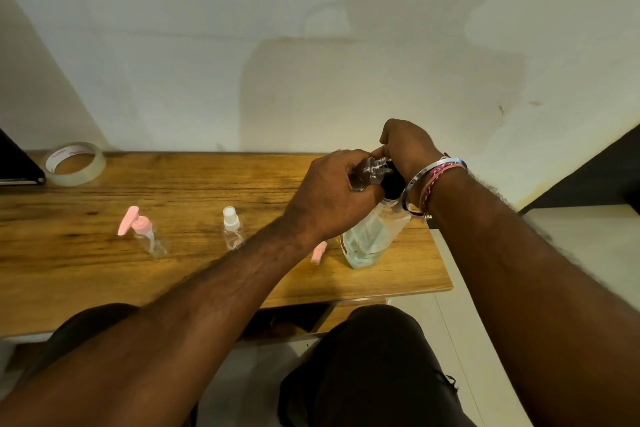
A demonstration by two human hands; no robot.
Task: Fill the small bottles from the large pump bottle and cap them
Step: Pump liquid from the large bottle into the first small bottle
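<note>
Both hands work over the pump bottle (372, 239): left hand (332, 194) grips a small bottle (369, 172), right hand (405, 146) curls on the pump.

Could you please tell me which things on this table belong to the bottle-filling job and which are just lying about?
Job:
large pump bottle
small bottle in the left hand
right hand on the pump
pink-pump bottle
white-capped bottle
loose pink cap

Lying about:
tape roll
dark object
</note>
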